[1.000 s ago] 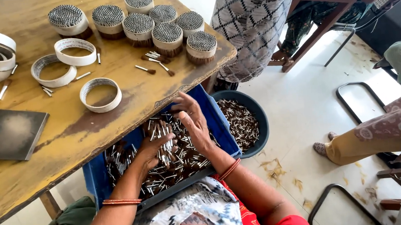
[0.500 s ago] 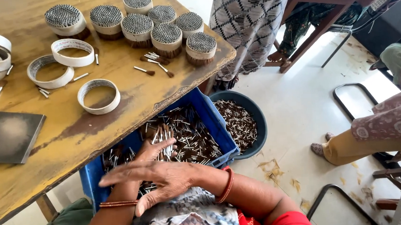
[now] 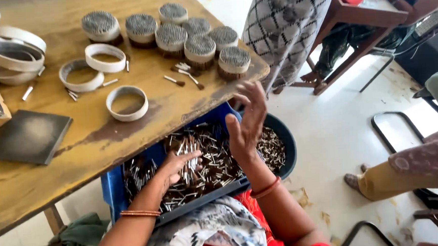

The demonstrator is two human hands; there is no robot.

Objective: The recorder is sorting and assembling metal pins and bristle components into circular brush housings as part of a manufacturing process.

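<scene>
Head view, looking down over a worn yellow wooden table [image 3: 79, 162] and the person's lap. A blue plastic crate [image 3: 112, 188] sits under the table edge on the lap, filled with a loose heap of thin sticks [image 3: 216, 161], pale and dark mixed. The left hand [image 3: 178, 166] lies low in the crate, fingers curled over a small bunch of the sticks, grasping them against the heap. The right hand [image 3: 247, 124] is raised above the crate's far corner, palm turned inward, fingers spread and slack, holding nothing visible. Both wrists carry orange bangles. Just beyond the crate, touching its right side, stands a dark round tub [image 3: 286, 149] with more sticks in it. On the table: a cluster of round packed bundles [image 3: 199, 45] standing on end near the far corner, several empty white ring bands [image 3: 126, 103] to their left, a few stray sticks [image 3: 183, 79] between them, and a flat dark slab [image 3: 27, 137] nearer the person. Another person in a checked garment [image 3: 289, 27] stands just past the table corner; a further person's foot and patterned hem [image 3: 409, 169] show at right.
</scene>
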